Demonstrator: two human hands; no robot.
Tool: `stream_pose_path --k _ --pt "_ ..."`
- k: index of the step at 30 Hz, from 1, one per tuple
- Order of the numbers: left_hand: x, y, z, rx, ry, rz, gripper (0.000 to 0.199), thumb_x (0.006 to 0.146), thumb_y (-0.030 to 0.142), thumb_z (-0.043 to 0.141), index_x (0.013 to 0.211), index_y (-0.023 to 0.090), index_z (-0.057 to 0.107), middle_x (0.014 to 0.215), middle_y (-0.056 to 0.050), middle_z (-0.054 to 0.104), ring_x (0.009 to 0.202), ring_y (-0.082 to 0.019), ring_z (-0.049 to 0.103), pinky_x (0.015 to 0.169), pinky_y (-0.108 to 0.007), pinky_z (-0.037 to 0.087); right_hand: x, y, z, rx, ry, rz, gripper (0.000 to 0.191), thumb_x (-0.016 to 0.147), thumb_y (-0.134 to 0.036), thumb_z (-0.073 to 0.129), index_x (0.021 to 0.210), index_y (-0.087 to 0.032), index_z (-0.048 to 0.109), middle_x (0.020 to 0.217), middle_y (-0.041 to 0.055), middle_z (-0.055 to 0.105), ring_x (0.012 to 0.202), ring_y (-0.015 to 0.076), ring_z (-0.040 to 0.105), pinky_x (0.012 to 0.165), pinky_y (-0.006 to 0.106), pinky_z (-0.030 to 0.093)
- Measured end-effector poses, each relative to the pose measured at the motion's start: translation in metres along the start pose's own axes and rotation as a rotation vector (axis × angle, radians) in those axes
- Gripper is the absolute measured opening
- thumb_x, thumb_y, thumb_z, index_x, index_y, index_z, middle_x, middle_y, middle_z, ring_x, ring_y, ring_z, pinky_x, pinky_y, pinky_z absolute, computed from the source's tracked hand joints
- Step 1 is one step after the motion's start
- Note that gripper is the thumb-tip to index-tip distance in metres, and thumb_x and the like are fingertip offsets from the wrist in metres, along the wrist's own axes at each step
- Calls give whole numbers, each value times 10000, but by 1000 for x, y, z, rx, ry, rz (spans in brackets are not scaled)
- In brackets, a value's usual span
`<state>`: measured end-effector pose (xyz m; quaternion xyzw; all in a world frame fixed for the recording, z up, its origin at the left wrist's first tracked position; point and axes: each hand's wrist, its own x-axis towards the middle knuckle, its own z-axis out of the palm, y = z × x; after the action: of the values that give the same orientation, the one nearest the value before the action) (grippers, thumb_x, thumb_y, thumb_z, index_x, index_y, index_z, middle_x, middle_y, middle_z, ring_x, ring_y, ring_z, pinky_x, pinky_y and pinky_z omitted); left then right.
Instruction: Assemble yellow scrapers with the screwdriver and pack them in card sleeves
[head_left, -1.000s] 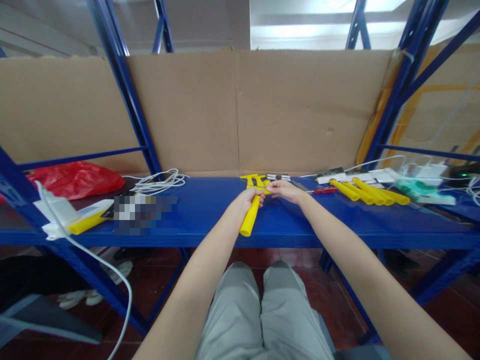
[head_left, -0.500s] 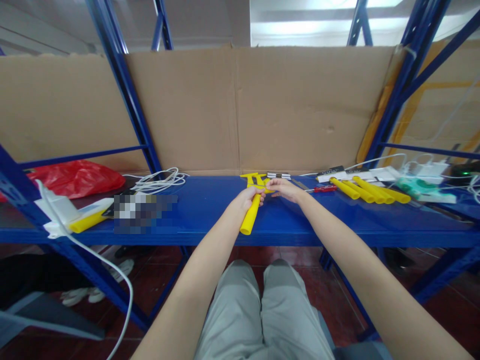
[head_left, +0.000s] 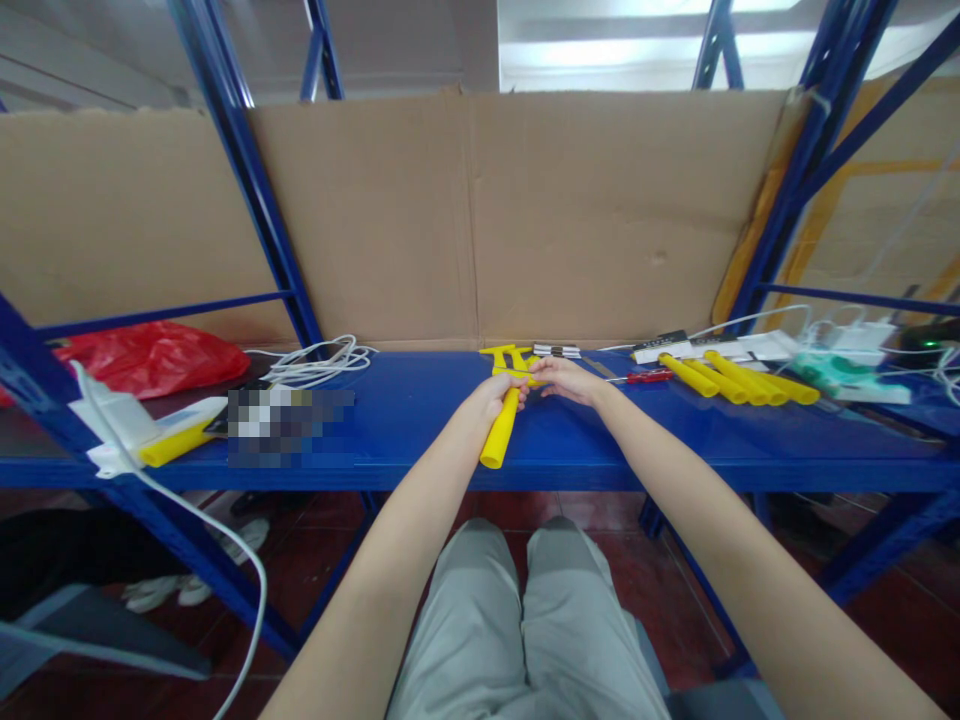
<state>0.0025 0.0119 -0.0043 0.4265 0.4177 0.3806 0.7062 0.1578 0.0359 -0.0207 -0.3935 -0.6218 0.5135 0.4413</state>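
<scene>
At the middle of the blue bench (head_left: 420,420), gripping a yellow tube (head_left: 498,438) in the left hand (head_left: 510,391) — with fingers wrapped round its far part and with its near end jutting out below the fist, toward the knees (head_left: 481,550). Just past that fist, in front of the cardboard (head_left: 375,220): a yellow frame (head_left: 517,358). Unable to tell, behind the fingers, whether joined to the tube. Close on the right, holding the right hand (head_left: 564,380) with fingers bent and tips at the yellow parts beside the frame; unable to tell whether pinching anything or only touching. Just beyond the right hand, a small bundle (head_left: 556,351); near its wrist, a red screwdriver (head_left: 649,377). Farther right — well apart from both hands — several other tubes (head_left: 739,383), side by side. Off to the left, a white cable (head_left: 319,368), coiled, and a red bag (head_left: 161,360).
</scene>
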Motion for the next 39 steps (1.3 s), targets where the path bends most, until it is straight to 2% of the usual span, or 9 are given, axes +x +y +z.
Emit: stream_pose_path --k 11,15,23,27,29,31,34,37,39 --pt "-3 1 3 17 27 2 206 831 15 375 717 139 492 441 31 442 317 -62 382 357 -150 325 -4 -3 8 -120 60 1 110 705 -192 587 789 -213 519 739 -13 593 589 88 514 480 192 343" --pt "-2 1 3 -2 46 -6 175 819 19 417 730 141 506 438 40 434 310 -63 377 343 -147 310 -4 -4 11 -218 128 -12 94 711 -187 573 774 -214 508 745 -5 589 576 89 513 464 191 342" --pt "-5 2 5 5 41 19 194 836 21 390 729 130 509 449 27 447 324 -65 386 347 -154 328 -2 -9 7 -276 250 -48 84 728 -200 570 808 -212 550 888 25 632 752 131 568 534 202 395" --pt "-7 2 6 26 51 12 209 858 36 373 716 134 491 451 30 444 322 -59 377 341 -150 322 1 -10 -7 -328 374 -45 129 760 -204 534 884 -197 566 946 42 636 814 141 582 636 245 452" --pt "-7 2 6 25 52 19 202 848 24 373 727 133 492 457 32 442 327 -59 377 340 -149 317 1 -10 -19 -461 486 -42 157 772 -181 507 911 -179 581 952 55 637 851 152 585 742 296 464" --pt "-6 2 6 16 48 21 193 838 14 373 748 128 500 468 29 447 335 -60 382 342 -150 316 -2 -10 -35 -689 636 -28 181 766 -152 500 911 -167 606 985 74 636 935 183 573 864 373 431" --pt "-6 2 5 0 38 17 178 834 16 377 771 120 506 481 25 452 343 -60 382 348 -153 316 -12 -8 -60 -1077 791 97 210 745 -151 541 927 -168 645 1155 122 585 1161 283 457 981 545 293" --pt "-6 1 5 -15 17 21 171 844 33 382 757 121 500 476 25 446 342 -58 374 345 -152 309 -21 -2 -82 -1225 874 259 265 773 -246 566 1000 -144 654 1236 177 532 1235 348 375 965 645 235" --pt "-6 1 4 -24 11 23 181 855 42 376 745 123 495 471 24 444 339 -58 372 339 -150 303 -23 3 -91 -1270 865 312 299 783 -246 562 1047 -137 649 1233 187 538 1243 356 373 957 659 242"
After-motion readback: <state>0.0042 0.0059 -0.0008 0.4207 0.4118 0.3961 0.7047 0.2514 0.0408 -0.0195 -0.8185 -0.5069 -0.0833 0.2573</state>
